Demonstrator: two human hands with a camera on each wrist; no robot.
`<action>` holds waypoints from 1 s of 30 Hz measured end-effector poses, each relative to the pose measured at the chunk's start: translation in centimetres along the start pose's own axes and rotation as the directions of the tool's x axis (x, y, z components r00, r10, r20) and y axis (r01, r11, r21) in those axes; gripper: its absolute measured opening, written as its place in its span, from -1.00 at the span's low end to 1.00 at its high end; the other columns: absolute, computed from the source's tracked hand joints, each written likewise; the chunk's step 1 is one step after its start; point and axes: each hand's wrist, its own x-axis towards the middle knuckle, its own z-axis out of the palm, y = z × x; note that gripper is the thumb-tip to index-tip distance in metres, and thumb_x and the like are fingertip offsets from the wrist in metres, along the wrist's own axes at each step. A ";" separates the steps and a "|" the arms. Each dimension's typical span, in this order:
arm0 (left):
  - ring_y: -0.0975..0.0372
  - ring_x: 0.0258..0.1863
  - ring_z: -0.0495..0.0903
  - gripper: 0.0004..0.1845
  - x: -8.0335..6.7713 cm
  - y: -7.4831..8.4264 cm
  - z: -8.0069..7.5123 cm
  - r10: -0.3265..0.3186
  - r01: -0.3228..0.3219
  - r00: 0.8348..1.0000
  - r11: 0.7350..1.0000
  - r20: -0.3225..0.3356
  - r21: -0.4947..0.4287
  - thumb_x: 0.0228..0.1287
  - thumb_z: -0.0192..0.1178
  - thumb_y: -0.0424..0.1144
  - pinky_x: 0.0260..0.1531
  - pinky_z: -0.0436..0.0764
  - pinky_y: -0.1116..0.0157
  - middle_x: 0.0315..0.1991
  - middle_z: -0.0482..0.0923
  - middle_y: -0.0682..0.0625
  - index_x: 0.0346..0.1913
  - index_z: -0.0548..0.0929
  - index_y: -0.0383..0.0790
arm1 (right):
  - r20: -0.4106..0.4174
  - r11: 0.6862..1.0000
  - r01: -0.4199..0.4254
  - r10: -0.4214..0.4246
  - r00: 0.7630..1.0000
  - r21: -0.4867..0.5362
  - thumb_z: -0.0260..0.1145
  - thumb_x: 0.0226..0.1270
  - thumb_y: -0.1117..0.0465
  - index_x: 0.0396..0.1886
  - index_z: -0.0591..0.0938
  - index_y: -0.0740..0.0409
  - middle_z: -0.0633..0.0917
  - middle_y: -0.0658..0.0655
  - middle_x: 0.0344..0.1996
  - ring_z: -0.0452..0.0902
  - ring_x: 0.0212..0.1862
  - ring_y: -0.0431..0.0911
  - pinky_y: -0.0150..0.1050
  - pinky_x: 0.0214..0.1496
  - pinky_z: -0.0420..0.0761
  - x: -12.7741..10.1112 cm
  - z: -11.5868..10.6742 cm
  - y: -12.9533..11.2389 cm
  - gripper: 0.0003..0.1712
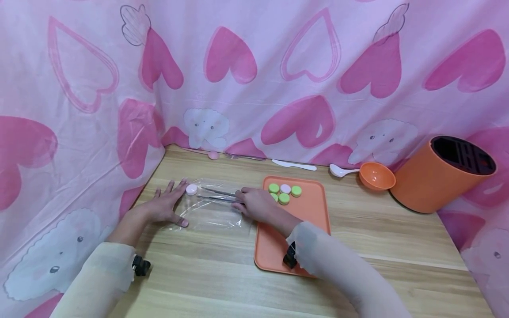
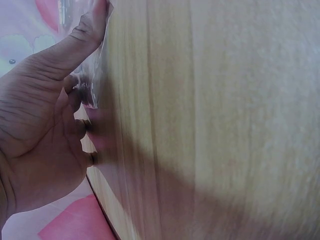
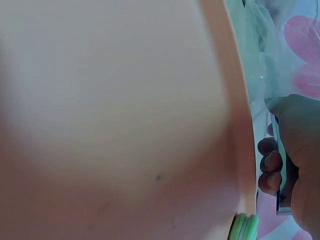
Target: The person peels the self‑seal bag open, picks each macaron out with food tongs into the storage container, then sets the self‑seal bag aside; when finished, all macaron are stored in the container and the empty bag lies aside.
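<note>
An orange tray (image 3: 125, 100) filled most of the view, blurred and very close. Just past its rim, the right hand (image 3: 295, 160) curled its fingers (image 3: 270, 162) round a thin metal tool (image 3: 282, 170) — tweezers, by the look. Green caps (image 3: 244, 227) sat against the tray's rim — clear plastic (image 3: 257, 55) lay beyond it.

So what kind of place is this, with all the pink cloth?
Probably a makeshift tabletop recording booth: a heart-print sheet curtains off a wooden table laid with an orange tray of bottle caps.
</note>
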 end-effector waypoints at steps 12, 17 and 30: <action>-0.39 0.76 -0.57 0.64 -0.3 -0.8 0.2 0.063 -0.065 0.997 0.996 -0.035 -0.055 -0.07 0.72 0.28 0.57 -0.59 -0.55 0.85 -0.40 -0.27 0.83 -0.24 -0.20 | -0.006 1.000 -0.010 0.010 1.000 -0.002 0.20 0.74 -0.23 0.02 0.75 -0.03 0.74 0.00 -0.23 0.69 -0.36 -0.15 -0.15 -0.40 0.73 1.3 0.7 -0.9 -0.58; -0.43 0.75 -0.56 0.64 -0.3 -0.8 0.3 0.075 -0.076 0.996 0.996 -0.041 -0.045 -0.07 0.72 0.29 0.55 -0.57 -0.59 0.84 -0.40 -0.31 0.83 -0.21 -0.21 | 0.006 0.999 -0.037 0.036 0.999 0.033 0.20 0.74 -0.21 -0.05 0.70 -0.01 0.71 0.03 -0.25 0.70 -0.33 -0.09 -0.08 -0.36 0.75 1.7 0.8 -1.4 -0.59; -0.43 0.76 -0.54 0.59 -0.3 -0.4 0.2 0.067 -0.068 0.997 0.997 -0.037 -0.033 -0.03 0.73 0.20 0.56 -0.54 -0.60 0.84 -0.39 -0.32 0.82 -0.18 -0.26 | 0.065 0.992 -0.128 0.127 0.990 0.005 0.21 0.74 -0.23 0.02 0.76 0.01 0.73 0.04 -0.23 0.71 -0.28 -0.10 -0.07 -0.27 0.79 2.4 0.2 -2.8 -0.55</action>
